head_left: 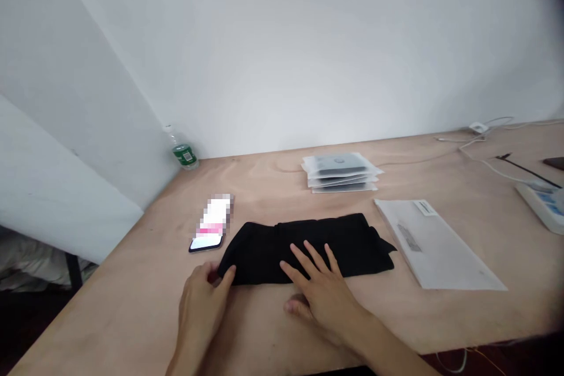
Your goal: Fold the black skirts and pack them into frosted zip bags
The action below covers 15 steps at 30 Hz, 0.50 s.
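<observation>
A folded piece of black cloth (304,238) lies lengthwise on the wooden table; which garment it may be, I cannot tell. At its left end, my left hand (205,294) pinches the lower corner between thumb and fingers. My right hand (319,282) rests flat on the middle of the cloth with its fingers spread, the thumb over bare table. Just right of the cloth lies a flat, frosted plastic bag (445,252) with a small label near its top edge. A phone (211,223) with a lit screen is left of the cloth.
Several packed frosted bags (341,170) are stacked behind the cloth. A bottle with a green label (184,153) stands in the back left corner by the wall. Cables (476,138) and a white device (544,202) occupy the right side. The table's front edge (480,343) is near me.
</observation>
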{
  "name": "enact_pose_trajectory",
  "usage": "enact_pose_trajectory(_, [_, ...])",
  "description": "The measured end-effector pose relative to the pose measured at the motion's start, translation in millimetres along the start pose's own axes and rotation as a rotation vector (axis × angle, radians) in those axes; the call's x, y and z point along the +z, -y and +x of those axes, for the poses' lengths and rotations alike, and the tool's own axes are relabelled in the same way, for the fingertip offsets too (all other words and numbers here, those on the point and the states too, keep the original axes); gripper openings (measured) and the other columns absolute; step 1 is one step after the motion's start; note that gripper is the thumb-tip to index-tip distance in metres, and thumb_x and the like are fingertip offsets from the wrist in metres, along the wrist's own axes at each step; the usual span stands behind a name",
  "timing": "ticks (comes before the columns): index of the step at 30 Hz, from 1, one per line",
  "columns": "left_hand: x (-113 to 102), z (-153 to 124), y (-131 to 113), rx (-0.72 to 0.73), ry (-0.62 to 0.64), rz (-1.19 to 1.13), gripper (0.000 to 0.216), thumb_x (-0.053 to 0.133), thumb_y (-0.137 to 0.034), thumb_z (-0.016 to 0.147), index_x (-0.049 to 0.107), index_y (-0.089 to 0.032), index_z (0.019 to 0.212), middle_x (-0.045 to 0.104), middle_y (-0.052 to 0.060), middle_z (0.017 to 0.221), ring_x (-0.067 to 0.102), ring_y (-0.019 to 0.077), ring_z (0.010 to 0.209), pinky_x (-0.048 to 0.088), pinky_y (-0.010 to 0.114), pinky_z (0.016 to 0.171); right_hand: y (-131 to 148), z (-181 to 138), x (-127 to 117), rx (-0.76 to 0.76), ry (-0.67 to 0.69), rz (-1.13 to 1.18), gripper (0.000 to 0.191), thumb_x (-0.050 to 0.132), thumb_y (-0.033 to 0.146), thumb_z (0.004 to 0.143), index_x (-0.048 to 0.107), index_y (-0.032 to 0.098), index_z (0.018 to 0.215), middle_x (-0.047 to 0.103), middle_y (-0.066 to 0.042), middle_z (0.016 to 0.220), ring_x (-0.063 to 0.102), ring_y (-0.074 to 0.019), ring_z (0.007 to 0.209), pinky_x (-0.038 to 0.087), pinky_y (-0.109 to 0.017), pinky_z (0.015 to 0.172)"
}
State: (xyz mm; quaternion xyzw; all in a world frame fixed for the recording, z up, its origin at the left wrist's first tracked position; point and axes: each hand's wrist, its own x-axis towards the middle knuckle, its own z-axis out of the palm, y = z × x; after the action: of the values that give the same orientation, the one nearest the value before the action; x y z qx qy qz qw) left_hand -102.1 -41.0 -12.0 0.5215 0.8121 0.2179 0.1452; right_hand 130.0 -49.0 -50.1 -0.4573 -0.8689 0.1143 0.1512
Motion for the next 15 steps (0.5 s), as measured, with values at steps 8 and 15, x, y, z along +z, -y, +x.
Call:
enact_pose_trajectory(8, [23, -33, -66, 0.571, -0.357, -0.119, 0.005, 0.051, -0.025, 0.079, 0.053, -0.021, 0.079, 0.062, 0.002, 0.077, 0.057, 0.0193, 0.070, 0.042, 0.032, 0.065, 3, -1, -9, 0.085, -0.408, 0.159, 0.048, 0.039, 0.022, 0.088, 0.032, 0.021, 0.135, 0.059, -0.008, 0.114, 0.050, -0.0211, 0.108, 0.033, -0.045, 0.094])
enact_pose_trajectory(15, [59, -52, -79, 0.850, -0.092, -0.042, 0.015, 0.051, -0.007, 0.072, 0.054, -0.020, 0.079, 0.065, 0.003, 0.081, 0.057, 0.0211, 0.078, 0.040, 0.037, 0.071, -7, -7, -16, 0.155, -0.422, 0.145, 0.048, 0.040, 0.005, 0.078, 0.055, 0.027, 0.118, 0.066, -0.003, 0.100, 0.056, -0.0182, 0.090, 0.038, -0.034, 0.074])
